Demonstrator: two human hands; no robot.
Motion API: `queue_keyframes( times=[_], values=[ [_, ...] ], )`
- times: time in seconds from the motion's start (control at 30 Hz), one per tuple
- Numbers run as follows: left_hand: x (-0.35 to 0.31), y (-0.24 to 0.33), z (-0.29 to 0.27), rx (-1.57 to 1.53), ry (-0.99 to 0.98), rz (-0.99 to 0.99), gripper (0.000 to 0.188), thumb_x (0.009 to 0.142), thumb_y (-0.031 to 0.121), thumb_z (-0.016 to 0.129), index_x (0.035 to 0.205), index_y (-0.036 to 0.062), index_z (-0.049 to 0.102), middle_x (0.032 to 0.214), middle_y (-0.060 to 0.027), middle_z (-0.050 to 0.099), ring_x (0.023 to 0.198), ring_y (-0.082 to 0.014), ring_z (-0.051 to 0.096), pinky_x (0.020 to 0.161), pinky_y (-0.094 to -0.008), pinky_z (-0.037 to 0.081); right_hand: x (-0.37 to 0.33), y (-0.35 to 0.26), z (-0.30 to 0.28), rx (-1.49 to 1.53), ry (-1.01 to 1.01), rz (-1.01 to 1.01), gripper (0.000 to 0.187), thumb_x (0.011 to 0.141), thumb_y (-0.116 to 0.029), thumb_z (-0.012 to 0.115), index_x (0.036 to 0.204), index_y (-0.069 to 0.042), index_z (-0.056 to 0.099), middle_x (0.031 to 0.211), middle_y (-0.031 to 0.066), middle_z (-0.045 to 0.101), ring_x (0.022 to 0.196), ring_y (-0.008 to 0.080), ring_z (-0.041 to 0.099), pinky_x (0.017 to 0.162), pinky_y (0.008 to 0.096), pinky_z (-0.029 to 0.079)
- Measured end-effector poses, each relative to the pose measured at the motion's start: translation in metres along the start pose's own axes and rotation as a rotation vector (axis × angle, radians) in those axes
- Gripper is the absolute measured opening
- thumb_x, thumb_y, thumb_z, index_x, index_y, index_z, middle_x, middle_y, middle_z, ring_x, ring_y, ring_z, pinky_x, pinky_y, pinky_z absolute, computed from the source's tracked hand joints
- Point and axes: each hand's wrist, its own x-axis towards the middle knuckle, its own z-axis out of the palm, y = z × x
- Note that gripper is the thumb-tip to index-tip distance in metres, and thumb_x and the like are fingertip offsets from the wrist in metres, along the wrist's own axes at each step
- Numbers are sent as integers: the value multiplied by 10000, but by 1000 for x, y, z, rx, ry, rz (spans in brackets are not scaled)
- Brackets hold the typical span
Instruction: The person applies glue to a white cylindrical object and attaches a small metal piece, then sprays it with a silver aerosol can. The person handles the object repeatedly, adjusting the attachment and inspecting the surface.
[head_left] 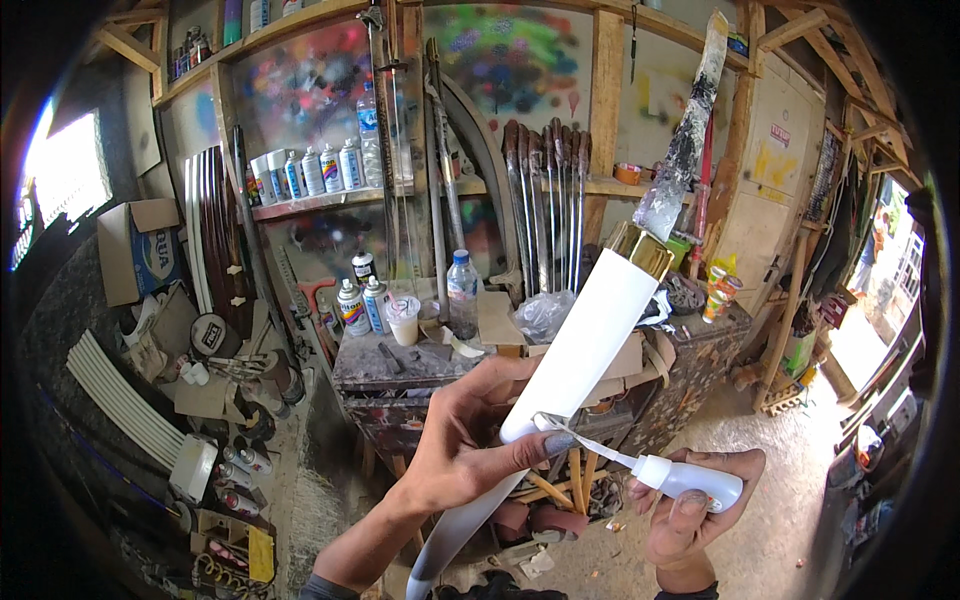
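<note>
My left hand (467, 440) is wrapped around a long, white, scabbard-like piece (585, 345), which slants from the lower left up to the right. A gold-coloured collar (643, 250) sits at its upper end. Out of this end, or just behind it, rises a paint-smeared flat strip (685, 140). Between finger and thumb, my right hand (697, 505) grips a small white squeeze bottle (690, 482). The bottle's thin nozzle (600, 448) points left, toward my left thumb and the white piece. Whether the tip touches the piece I cannot tell.
Ahead stands a paint-stained workbench (400, 365) bearing spray cans (352, 308), a plastic bottle (462, 295) and a cup (403, 320). Several long dark-handled blades (545, 200) lean behind it. White strips (125, 395) and a cardboard box (135, 250) are at the left.
</note>
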Motion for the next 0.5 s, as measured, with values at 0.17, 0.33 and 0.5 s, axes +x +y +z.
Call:
queue_keyframes(
  times=[0.17, 0.33, 0.5],
  values=[
    [1, -1, -1, 8, 4, -4, 534, 821, 68, 759, 1278, -42, 506, 1149, -141, 649, 1063, -154, 591, 954, -327, 455, 3, 0, 1, -26, 28, 15, 538, 921, -476, 600, 1034, -38, 309, 683, 146, 542, 519, 169, 597, 404, 242, 471],
    [2, -4, -3, -27, 8, -13, 535, 817, 60, 762, 1277, -37, 505, 1154, -136, 649, 1065, -149, 588, 959, -328, 456, 9, -2, 3, -86, -4, -6, 556, 913, -498, 605, 1015, -31, 321, 656, 125, 544, 504, 140, 576, 409, 217, 459],
    [1, -6, -5, -3, 20, 1, 535, 821, 56, 756, 1283, -37, 502, 1135, -134, 657, 1043, -144, 596, 938, -321, 468, 11, -3, 5, -101, 9, -9, 586, 894, -527, 619, 1005, -32, 326, 647, 116, 534, 506, 130, 576, 414, 209, 457]
  ],
)
